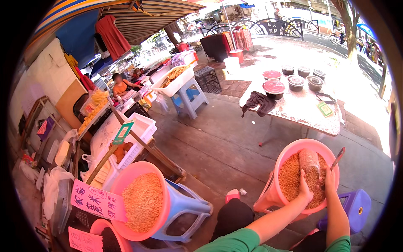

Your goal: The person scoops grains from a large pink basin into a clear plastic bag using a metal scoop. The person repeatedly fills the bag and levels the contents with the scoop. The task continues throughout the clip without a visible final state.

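A pink plastic basin (282, 156) of brown grain (288, 171) stands on a stool at the lower right. Over the grain lies a clear plastic container or bag (309, 157) filled with grain, its lower end between both hands. My left hand (304, 190) holds it from the left and below. On its right side is my right hand (330, 182), close to the handle of a scoop or spoon (338, 156) that leans against the basin's rim. Whether this hand also grips the handle cannot be told. Some fingers are hidden behind the container and grain.
Another pink basin (165, 201) of grain sits on a blue stool (185, 204) at left, beside pink handwritten signs (97, 200). A table (289, 110) ahead bears lidded bowls (274, 86) and a dark cloth (259, 102). A purple stool (359, 208) stands right. A person (121, 86) sits farther back.
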The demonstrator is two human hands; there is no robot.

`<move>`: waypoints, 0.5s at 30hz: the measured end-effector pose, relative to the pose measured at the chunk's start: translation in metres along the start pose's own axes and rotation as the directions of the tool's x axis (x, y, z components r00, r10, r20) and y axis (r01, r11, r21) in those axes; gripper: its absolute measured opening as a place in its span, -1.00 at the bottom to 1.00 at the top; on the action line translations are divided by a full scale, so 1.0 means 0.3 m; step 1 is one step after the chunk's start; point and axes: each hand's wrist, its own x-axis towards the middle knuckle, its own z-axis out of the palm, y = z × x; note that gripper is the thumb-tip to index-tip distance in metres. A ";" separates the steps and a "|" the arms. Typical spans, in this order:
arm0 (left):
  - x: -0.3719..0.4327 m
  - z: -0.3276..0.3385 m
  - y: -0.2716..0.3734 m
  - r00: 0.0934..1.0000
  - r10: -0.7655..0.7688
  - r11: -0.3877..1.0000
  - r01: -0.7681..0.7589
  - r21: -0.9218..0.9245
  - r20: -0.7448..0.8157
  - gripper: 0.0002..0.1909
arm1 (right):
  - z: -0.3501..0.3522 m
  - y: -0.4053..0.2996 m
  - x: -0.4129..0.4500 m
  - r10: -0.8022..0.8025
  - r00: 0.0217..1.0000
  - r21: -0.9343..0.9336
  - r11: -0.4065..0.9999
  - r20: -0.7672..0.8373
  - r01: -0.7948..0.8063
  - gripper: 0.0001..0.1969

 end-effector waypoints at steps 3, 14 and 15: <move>0.005 -0.011 0.001 1.000 -0.013 1.000 0.013 0.002 0.006 -0.43 | 0.002 0.011 0.004 -0.065 0.998 -0.007 0.998 0.009 0.065 -0.64; 0.000 -0.004 0.005 1.000 0.014 1.000 -0.014 -0.006 -0.009 -0.43 | 0.029 -0.069 -0.046 0.034 0.999 0.055 0.998 0.010 -0.035 -0.63; 0.000 -0.019 0.026 0.999 0.042 0.999 -0.042 -0.012 -0.024 -0.43 | 0.099 -0.213 -0.133 0.144 0.988 0.129 0.980 0.062 -0.151 -0.63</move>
